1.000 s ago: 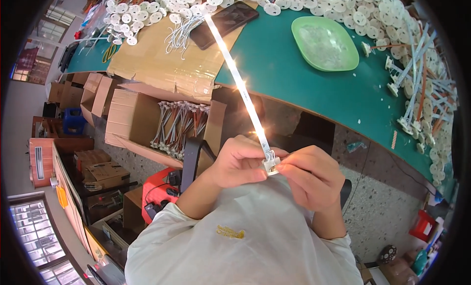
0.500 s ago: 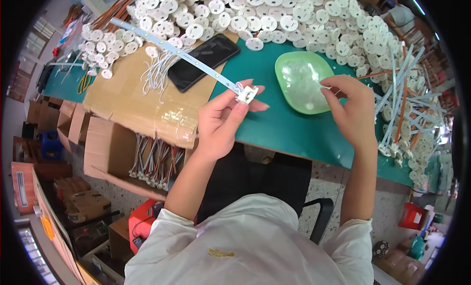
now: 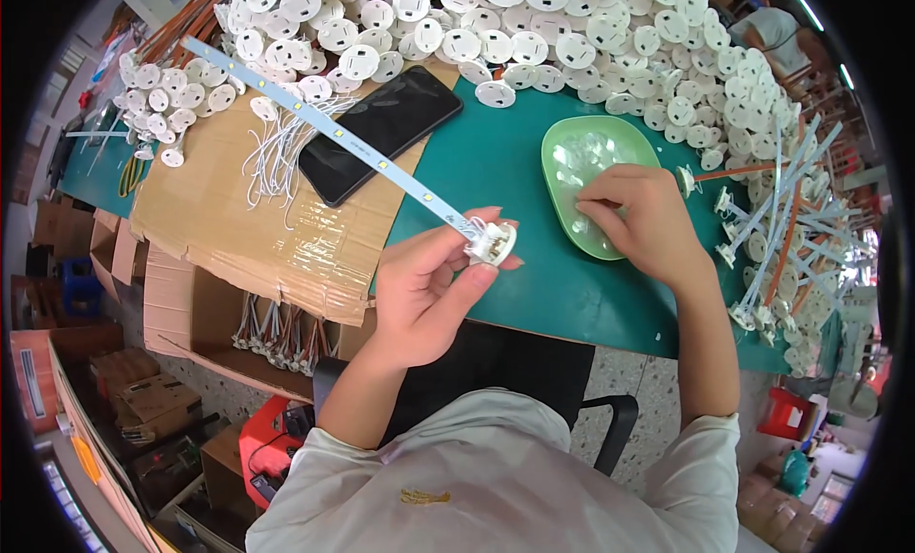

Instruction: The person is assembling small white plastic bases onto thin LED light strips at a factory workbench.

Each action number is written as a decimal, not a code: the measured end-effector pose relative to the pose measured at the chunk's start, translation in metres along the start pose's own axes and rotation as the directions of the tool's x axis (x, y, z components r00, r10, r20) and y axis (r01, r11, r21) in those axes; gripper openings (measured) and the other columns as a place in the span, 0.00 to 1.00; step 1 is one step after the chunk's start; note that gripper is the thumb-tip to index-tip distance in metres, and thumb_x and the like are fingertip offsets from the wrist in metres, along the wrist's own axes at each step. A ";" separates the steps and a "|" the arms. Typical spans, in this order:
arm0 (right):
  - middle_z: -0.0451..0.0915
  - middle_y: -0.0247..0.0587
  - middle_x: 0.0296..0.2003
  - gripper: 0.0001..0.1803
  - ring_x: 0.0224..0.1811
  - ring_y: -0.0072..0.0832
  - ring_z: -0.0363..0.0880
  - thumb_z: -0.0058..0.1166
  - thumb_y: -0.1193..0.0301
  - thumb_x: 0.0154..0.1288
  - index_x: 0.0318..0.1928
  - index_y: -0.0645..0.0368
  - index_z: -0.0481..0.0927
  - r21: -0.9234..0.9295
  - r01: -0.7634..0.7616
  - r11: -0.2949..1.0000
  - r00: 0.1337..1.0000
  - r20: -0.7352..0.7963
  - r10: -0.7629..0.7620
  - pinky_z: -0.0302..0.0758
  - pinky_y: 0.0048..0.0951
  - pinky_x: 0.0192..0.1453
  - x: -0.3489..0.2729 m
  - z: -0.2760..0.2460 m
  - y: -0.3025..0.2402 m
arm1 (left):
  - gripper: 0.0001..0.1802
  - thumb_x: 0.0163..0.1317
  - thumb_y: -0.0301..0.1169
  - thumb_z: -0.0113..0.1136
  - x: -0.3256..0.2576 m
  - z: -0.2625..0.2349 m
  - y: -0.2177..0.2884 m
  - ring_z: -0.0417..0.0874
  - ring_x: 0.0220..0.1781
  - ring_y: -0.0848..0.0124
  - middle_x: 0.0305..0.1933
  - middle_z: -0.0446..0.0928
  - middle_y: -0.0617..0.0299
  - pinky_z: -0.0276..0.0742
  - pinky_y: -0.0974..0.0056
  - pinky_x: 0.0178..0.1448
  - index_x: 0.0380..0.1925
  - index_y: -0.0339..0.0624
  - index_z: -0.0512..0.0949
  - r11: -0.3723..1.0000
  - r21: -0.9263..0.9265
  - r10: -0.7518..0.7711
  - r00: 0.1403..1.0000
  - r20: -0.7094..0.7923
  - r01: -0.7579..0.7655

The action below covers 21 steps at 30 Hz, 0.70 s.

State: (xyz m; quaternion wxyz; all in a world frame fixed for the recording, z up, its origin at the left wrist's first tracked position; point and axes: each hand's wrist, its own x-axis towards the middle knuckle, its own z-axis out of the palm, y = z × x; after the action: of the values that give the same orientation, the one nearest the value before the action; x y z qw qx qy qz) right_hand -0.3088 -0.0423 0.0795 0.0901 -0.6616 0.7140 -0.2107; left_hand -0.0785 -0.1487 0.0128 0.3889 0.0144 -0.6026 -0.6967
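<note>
1. Head view, left hand (image 3: pixel 419 296): the thumb and fingers are closed around a white round end cap (image 3: pixel 494 245), its inner side with small metal parts exposed. A pale LED strip (image 3: pixel 360 149) is joined to the cap and slants up and left, above a black smartphone (image 3: pixel 410 105).
2. Right hand (image 3: pixel 640 215): the fingers are curled, with thumb and fingertips near each other over the light-green dish (image 3: pixel 551 177); whether they pinch a piece, I cannot tell.
3. The dish sits on the green tabletop (image 3: pixel 515 296) and holds small clear-to-whitish bits (image 3: pixel 583 151), too fine to identify.
4. Below the table's edge, at left, an open cardboard box (image 3: pixel 167 301) contains a bunch of strips with white ends (image 3: pixel 276 334).
5. On the table, a flattened cardboard sheet (image 3: pixel 181 196) bears the smartphone and a bundle of thin white wires (image 3: pixel 272 162).
6. White discs (image 3: pixel 572 48) are heaped along the far side; loose strips (image 3: pixel 791 201) lie at right.
</note>
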 end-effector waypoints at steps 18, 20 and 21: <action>0.84 0.41 0.31 0.06 0.31 0.26 0.80 0.59 0.78 0.58 0.37 0.65 0.84 0.202 -0.051 0.978 0.970 -0.225 0.097 0.74 0.24 0.37 -0.027 -0.010 0.009 | 0.19 0.65 0.18 0.57 0.001 0.009 0.000 0.84 0.45 0.67 0.46 0.80 0.51 0.81 0.63 0.51 0.56 0.23 0.71 0.993 0.023 -0.112 0.992 -0.060 0.114; 0.84 0.39 0.32 0.06 0.32 0.23 0.80 0.58 0.77 0.60 0.38 0.64 0.84 0.256 -0.100 0.961 0.947 -0.271 0.170 0.73 0.23 0.37 -0.029 -0.009 0.006 | 0.19 0.65 0.18 0.57 0.002 0.009 0.001 0.84 0.45 0.67 0.45 0.80 0.51 0.81 0.64 0.51 0.55 0.22 0.71 0.993 0.043 -0.106 0.993 -0.058 0.108; 0.84 0.36 0.32 0.07 0.32 0.20 0.79 0.57 0.77 0.61 0.38 0.64 0.85 0.306 -0.139 0.942 0.918 -0.317 0.238 0.73 0.22 0.37 -0.029 -0.008 0.005 | 0.19 0.65 0.18 0.57 0.001 0.008 0.000 0.84 0.45 0.67 0.45 0.80 0.51 0.81 0.64 0.51 0.55 0.22 0.71 0.992 0.044 -0.112 0.992 -0.059 0.115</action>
State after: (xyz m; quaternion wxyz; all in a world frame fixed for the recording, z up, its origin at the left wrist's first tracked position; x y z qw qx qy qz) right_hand -0.3130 -0.0118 0.0803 0.0735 -0.5217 0.7429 -0.4130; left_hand -0.0834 -0.1425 0.0157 0.3648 0.0774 -0.6059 -0.7027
